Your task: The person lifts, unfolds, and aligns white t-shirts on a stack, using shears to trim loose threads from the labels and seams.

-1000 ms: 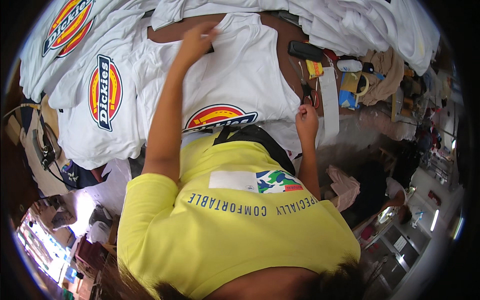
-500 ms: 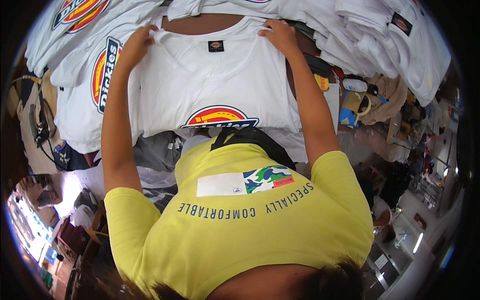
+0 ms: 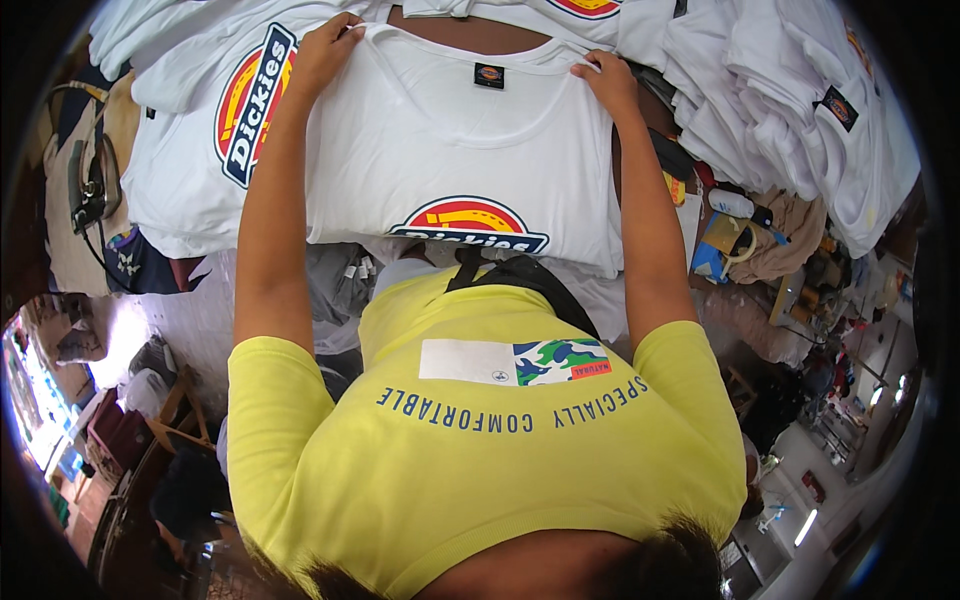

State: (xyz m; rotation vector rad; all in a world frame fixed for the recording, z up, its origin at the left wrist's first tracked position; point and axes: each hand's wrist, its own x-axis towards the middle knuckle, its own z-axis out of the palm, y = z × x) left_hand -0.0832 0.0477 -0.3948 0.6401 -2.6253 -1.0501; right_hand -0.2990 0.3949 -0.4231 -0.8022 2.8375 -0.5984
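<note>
White T-shirt (image 3: 450, 150), left hand (image 3: 325, 50), right hand (image 3: 608, 82) gripping shoulders

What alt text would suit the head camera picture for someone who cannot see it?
A person in a yellow shirt presses both hands, left hand and right hand, on the shoulders of a white printed T-shirt laid flat, with more white shirts piled around.

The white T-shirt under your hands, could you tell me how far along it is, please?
Done: white T-shirt lies flat, its printed logo at the near hem. In hand: left hand and right hand grip its shoulders. Left: no fold shows yet; more white shirts are piled to the right.
</note>
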